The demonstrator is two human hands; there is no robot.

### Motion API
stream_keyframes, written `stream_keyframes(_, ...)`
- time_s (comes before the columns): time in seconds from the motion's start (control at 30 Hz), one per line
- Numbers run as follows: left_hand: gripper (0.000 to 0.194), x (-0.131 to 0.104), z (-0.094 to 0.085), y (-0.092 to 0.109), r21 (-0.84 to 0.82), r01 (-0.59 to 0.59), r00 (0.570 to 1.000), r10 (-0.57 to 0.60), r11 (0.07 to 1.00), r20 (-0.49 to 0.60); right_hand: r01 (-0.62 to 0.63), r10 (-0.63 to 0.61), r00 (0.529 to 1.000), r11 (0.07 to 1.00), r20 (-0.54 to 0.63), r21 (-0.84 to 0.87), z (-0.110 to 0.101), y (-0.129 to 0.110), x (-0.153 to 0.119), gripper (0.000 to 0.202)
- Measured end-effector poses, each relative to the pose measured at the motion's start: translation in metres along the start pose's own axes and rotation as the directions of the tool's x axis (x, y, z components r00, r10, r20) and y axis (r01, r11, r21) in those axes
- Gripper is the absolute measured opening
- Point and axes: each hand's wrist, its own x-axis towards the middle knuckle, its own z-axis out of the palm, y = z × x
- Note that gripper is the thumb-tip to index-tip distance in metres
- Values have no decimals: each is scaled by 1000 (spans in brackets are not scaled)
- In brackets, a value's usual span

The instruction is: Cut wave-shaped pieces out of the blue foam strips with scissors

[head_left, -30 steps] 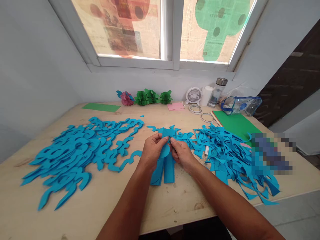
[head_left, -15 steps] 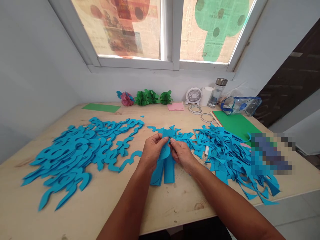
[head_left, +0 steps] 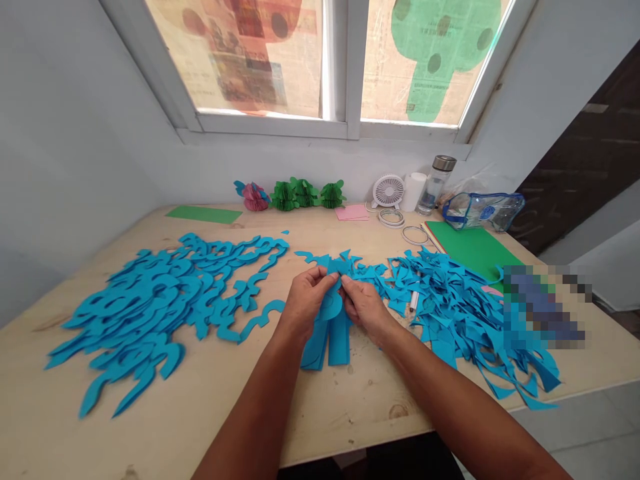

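Note:
Both my hands pinch one piece of blue paper [head_left: 329, 305] over the middle of the table. My left hand [head_left: 307, 300] is closed on its left side, thumb on top. At its right side, the thumb and fingers of my right hand [head_left: 365, 307] are closed on it too. A curved outline shows on the held paper. Below it lie folded blue paper strips [head_left: 339, 343], partly hidden. To the left spreads a pile of wavy blue paper cutouts [head_left: 150, 293]. Right of my hands is a heap of blue paper scraps [head_left: 450, 307], with a white marker [head_left: 414, 299] at its edge.
At the back stand green paper ornaments [head_left: 305, 192], a pink one [head_left: 254, 197], a small white fan [head_left: 389, 191] and a glass bottle [head_left: 436, 187]. Tape rolls [head_left: 391, 217], a clear pouch [head_left: 483, 210] and green paper sheets [head_left: 475, 250] lie at the right back. A window is above.
My hands stay in nearly the same place. The top of the held blue paper has tilted slightly; the view has shifted a little.

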Motion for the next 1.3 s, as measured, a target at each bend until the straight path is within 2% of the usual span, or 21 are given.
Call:
stream_keyframes(0.57,24,1,-2,-1,80,-37,999,38,996,-21,11,-11,1000,1000,19,-21,-2,1,1,55)
stream_keyframes(1.3,26,0,-2,1,15,3,1000,-3,1000,4,19,-20,1000,1000,-14,-22,-2,3,2,50)
